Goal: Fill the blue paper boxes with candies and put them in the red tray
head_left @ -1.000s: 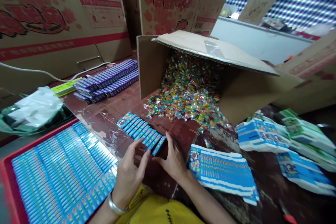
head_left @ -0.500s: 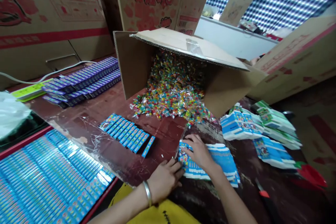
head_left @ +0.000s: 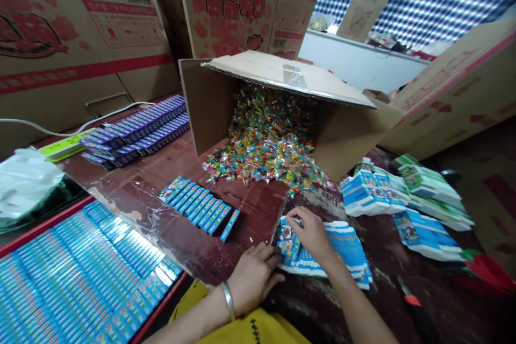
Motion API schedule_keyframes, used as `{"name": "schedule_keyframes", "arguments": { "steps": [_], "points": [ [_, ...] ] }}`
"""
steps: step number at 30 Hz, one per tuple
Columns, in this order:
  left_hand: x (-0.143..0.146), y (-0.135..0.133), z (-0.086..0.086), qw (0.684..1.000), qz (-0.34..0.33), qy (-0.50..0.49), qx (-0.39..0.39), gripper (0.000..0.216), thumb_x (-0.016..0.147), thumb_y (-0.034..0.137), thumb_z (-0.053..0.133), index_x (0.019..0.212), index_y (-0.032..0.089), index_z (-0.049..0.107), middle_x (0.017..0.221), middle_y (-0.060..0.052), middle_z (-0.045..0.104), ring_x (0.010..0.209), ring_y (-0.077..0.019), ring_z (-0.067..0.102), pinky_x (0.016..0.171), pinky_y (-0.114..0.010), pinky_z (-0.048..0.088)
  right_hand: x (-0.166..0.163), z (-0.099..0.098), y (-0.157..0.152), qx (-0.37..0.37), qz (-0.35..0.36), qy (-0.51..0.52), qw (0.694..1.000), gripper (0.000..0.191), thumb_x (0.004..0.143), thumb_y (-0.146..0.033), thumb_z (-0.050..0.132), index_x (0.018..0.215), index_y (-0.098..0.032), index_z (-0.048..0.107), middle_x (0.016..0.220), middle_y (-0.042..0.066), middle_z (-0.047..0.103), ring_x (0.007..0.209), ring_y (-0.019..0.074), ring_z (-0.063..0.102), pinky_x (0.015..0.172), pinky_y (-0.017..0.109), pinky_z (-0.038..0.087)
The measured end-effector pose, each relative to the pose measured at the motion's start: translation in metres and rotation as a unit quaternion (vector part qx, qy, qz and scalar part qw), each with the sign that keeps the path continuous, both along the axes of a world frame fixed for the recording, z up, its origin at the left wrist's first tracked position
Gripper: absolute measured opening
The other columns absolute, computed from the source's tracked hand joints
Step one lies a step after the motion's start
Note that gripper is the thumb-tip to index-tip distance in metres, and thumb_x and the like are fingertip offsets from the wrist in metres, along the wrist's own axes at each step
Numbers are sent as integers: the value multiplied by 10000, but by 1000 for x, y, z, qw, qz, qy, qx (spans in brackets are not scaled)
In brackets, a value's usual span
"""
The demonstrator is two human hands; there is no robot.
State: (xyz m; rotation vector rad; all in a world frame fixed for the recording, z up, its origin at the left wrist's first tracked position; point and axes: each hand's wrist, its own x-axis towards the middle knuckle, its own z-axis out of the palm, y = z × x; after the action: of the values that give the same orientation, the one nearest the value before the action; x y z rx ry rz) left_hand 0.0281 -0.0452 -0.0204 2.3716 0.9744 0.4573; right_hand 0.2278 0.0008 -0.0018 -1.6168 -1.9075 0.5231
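A fanned row of flat blue cartons (head_left: 346, 247) lies on the dark red table in front of me. My right hand (head_left: 312, 231) is over its left end, the fingers closed on the top flat blue carton (head_left: 287, 244); a small grey bit shows at the fingertips, too small to name. My left hand (head_left: 256, 274), with a silver bangle at the wrist, rests on the table, fingers loosely stretched and thumb apart. Its fingertips are at the lower left edge of that carton. Further left stands a slanted row of folded blue boxes (head_left: 201, 207).
A carton on its side (head_left: 346, 134) spills wrapped candies (head_left: 270, 156). A red-rimmed tray (head_left: 48, 220) of blue boxes sits at left, purple boxes (head_left: 141, 129) behind. At right lie blue and green carton stacks (head_left: 373, 191) and a cutter knife (head_left: 411, 301).
My right hand's fingers have curled in at the left end of the cartons, and more of the top carton's front shows. My left hand has barely moved. The view has tilted slightly.
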Motion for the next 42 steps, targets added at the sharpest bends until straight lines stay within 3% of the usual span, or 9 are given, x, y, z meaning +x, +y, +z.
{"name": "schedule_keyframes", "arguments": {
  "steps": [6,10,14,18,25,30,35,39,42],
  "points": [
    [10,13,18,986,127,-110,-17,681,749,460,667,1315,169,422,1240,-148,554,1134,-313,506,970,-474,418,-13,15,-8,-65,-99,186,975,205,824,-371,588,745,-183,562,630,-3,596,573,145,552,546,240,440],
    [12,22,24,965,134,-187,-128,590,772,333,658,1311,196,462,1244,-129,576,1129,-290,534,990,-436,405,-20,23,-16,-85,-95,268,955,270,862,-432,537,869,-171,604,659,2,588,546,131,527,509,232,432],
    [1,33,34,858,67,-367,-354,515,803,361,633,1275,184,521,1197,-106,617,1077,-261,572,960,-384,423,-26,28,-31,-128,-11,297,946,394,909,-435,465,1213,-202,553,716,-6,574,531,111,507,498,226,439],
    [-14,37,42,765,2,-438,-472,508,803,428,628,1220,142,583,1069,-106,661,949,-247,606,898,-377,430,-28,34,-37,-161,64,296,939,408,841,-373,592,1215,-225,524,714,-29,576,610,116,555,570,220,470],
    [-26,34,37,782,-10,-373,-500,421,792,442,639,1069,126,674,865,-52,679,776,-186,597,712,-262,442,-12,60,-22,-367,179,246,879,223,793,-406,637,833,-188,613,591,-25,626,457,122,576,439,207,453],
    [-17,31,30,769,113,-457,-432,330,818,379,625,1035,137,681,955,-57,680,878,-206,600,809,-297,455,-25,46,-20,-159,17,314,936,266,784,-401,661,953,-200,622,765,-1,657,631,137,609,578,229,485],
    [-6,22,22,748,229,-497,-375,247,775,325,680,930,133,674,870,-46,673,783,-181,612,744,-286,488,-50,15,-30,-103,-47,341,933,238,803,-400,646,740,-182,576,623,-30,580,578,121,545,544,210,435],
    [-6,17,21,775,277,-483,-299,559,758,268,694,1272,220,479,877,-18,640,740,-155,608,690,-267,503,-59,5,-35,-71,-62,392,915,304,814,-390,633,1046,-205,567,855,31,680,786,182,641,719,271,511],
    [-11,17,23,815,249,-436,-290,530,801,275,639,1298,242,460,1081,-56,626,867,-182,614,777,-304,508,-60,0,-37,-54,-45,383,921,407,848,-381,583,1217,-218,525,1110,78,653,985,217,624,867,329,494]
  ]
}}
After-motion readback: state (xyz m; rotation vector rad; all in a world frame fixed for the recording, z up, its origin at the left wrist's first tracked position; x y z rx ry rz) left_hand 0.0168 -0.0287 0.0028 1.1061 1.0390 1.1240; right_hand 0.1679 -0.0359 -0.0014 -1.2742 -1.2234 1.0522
